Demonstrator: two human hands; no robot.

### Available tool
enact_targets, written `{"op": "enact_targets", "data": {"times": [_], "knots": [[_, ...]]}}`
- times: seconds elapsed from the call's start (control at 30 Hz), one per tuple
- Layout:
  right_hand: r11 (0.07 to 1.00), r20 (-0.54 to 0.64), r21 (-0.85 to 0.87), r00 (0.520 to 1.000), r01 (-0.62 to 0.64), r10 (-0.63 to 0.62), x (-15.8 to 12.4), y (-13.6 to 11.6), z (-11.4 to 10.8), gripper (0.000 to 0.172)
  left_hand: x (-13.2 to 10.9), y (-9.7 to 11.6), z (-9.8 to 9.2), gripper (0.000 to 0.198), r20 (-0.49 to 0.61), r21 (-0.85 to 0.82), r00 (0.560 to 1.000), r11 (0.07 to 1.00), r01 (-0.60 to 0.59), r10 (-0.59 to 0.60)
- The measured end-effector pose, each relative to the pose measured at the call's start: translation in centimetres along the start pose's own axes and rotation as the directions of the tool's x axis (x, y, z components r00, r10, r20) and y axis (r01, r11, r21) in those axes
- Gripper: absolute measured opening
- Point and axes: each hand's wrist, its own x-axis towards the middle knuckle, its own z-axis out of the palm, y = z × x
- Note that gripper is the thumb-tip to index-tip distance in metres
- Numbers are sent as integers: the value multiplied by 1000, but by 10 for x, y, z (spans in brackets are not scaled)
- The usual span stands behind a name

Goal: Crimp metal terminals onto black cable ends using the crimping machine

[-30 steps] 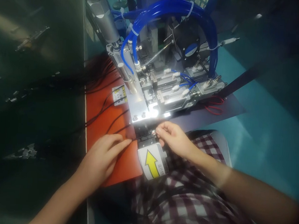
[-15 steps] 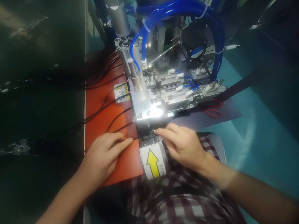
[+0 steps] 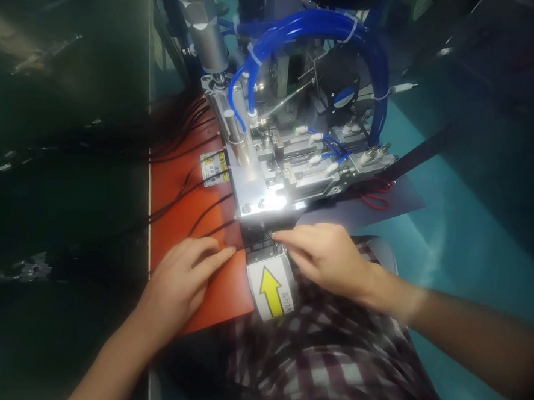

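Observation:
A short stretch of thin black cable [image 3: 254, 243] runs between my two hands, across the dark feed slot [image 3: 259, 248] at the front of the machine [image 3: 253, 193]. My left hand [image 3: 183, 279] rests over the orange plate, its thumb and fingertip pinched at the cable's left part. From the right, my right hand [image 3: 324, 255] pinches the cable's other part at the slot, with the fingertips partly hiding it. Just below the slot is a white label [image 3: 266, 287] with a yellow arrow pointing up toward the machine.
Several black cables [image 3: 181, 189] lead from the machine's left side over the orange plate [image 3: 170, 218]. Blue air hoses [image 3: 305, 24] arch above the metal cylinders [image 3: 311, 145]. Red wires [image 3: 375, 197] hang at the right. A warning label [image 3: 214, 169] sits on the plate.
The view has shifted slightly. My right hand's fingers are flatter and closer together at the slot; my left hand keeps nearly the same place.

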Motion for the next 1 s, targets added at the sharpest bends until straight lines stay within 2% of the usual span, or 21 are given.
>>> {"op": "enact_targets", "data": {"times": [0.03, 0.07, 0.13, 0.2, 0.27, 0.33, 0.4, 0.53, 0.67, 0.73, 0.8, 0.87, 0.93, 1.0], "knots": [[974, -2, 178, 990, -140, 143, 0, 2, 2, 23, 1, 0, -1, 40, 3, 8, 1000, 1000, -4, 4], [895, 35, 345, 957, -282, 288, -1, 4, 4, 20, 2, 0, -2, 39, 4, 21, 1000, 1000, -10, 10], [669, 183, 565, 864, -484, 470, -1, 7, 10, 16, 4, 0, -4, 37, -1, 62, 1000, 998, -28, 28], [519, 302, 657, 822, -547, 483, 1, 8, 18, 25, 6, 0, -5, 35, 6, 107, 999, 993, -39, 38], [463, 326, 709, 829, -533, 455, 2, 7, 25, 29, 8, -2, -6, 34, 26, 130, 999, 990, -47, 44], [446, 302, 745, 846, -497, 440, 4, 7, 31, 27, 9, -4, -5, 33, 40, 135, 998, 989, -63, 58], [458, 253, 765, 865, -453, 433, 5, 7, 34, 23, 9, -6, -4, 33, 35, 134, 997, 988, -79, 75], [558, 153, 731, 891, -393, 427, 5, 9, 38, 20, 8, -6, -3, 33, 25, 129, 997, 989, -74, 71], [577, 180, 695, 880, -429, 439, 4, 9, 36, 22, 7, -6, -3, 34, 11, 116, 998, 991, -64, 63], [647, 179, 629, 890, -431, 420, 1, 8, 31, 21, 6, -6, -2, 34, 13, 112, 998, 992, -59, 58], [798, 79, 491, 930, -350, 360, -5, 5, 25, 20, 5, -6, -1, 35, 17, 109, 998, 993, -56, 54], [932, -75, 308, 972, -189, 222, -12, 3, 20, 23, 5, -6, -1, 35, 15, 104, 999, 994, -45, 44], [988, -150, 139, 985, -64, 84, -18, 2, 17, 32, 4, -6, -1, 35, 15, 96, 999, 995, -30, 28], [1000, -130, 1, 992, 10, -10, -21, 1, 16, 37, 4, -6, -2, 36, 22, 93, 1000, 995, -20, 18]]}}
